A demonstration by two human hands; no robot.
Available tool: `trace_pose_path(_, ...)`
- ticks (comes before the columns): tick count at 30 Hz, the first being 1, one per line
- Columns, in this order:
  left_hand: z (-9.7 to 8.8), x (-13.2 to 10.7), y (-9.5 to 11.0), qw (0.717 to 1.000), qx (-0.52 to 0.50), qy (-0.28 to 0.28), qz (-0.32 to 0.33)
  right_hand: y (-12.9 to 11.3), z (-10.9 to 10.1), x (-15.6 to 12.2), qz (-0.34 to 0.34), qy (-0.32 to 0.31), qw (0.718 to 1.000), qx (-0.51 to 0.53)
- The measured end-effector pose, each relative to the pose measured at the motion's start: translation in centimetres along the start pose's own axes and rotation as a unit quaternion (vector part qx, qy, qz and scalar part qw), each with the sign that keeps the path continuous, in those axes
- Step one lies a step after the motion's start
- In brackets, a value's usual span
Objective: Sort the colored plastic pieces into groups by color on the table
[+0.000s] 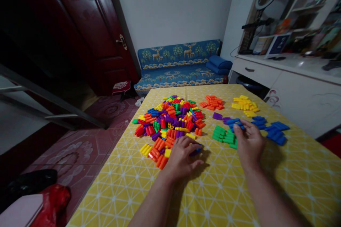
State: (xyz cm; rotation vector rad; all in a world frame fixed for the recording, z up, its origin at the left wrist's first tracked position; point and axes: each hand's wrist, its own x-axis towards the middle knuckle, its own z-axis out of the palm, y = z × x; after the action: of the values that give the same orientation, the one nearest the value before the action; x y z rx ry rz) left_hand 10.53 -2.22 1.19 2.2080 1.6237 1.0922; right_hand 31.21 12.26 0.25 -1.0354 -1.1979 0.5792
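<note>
1. The left hand rested palm down at the near right edge of the mixed heap, thumb apart from the fingers, a dark blue piece by the fingertips; whether those fingers gripped it, I could not tell
2. The right hand had thumb and fingertips closed on a blue block, whose long axis ran roughly left to right (other blue seemed to lie right alongside)
3. The loose blue pieces lay right of that block, much nearer the right hand than the left, with the right hand itself between
4. Green pieces crowded in just left of the right hand, purple pieces slightly beyond
5. Farther off, orange pieces and yellow pieces lay in separate groups
6. Past the yellow tablecloth stood a blue sofa
</note>
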Motion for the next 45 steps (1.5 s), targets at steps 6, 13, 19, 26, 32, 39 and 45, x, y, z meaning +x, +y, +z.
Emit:
trace_pose_path(6,1.2,0.0,-1.3,0.999,0.041,0.017,-0.01,5.7,-8.3,6.5,-0.043,-0.043,0.954,-0.294)
trace_pose_path(13,1.4,0.1,-1.7,0.998,0.044,0.034,-0.03,3.9,-7.2,3.4,-0.177,-0.015,0.929,-0.324)
trace_pose_path(19,1.1,0.2,-1.6,0.997,0.015,0.066,-0.037,-1.1,-0.4,-3.2,-0.243,-0.236,0.93,-0.142)
trace_pose_path(26,1.3,-0.1,-1.4,0.994,-0.033,0.088,-0.049,-2.2,2.3,-8.8,-0.25,-0.377,0.878,-0.158)
trace_pose_path(32,1.3,-0.1,-1.4,0.995,-0.023,0.084,-0.053,-1.6,1.8,-8.3,-0.233,-0.358,0.896,-0.122)
trace_pose_path(39,0.8,-0.2,-1.4,0.996,-0.014,0.071,-0.057,0.1,-1.2,-2.3,-0.173,-0.136,0.965,-0.141)
trace_pose_path(45,1.2,-0.3,-1.7,0.996,-0.008,0.075,-0.049,5.2,-5.8,3.9,-0.041,0.014,0.975,-0.217)
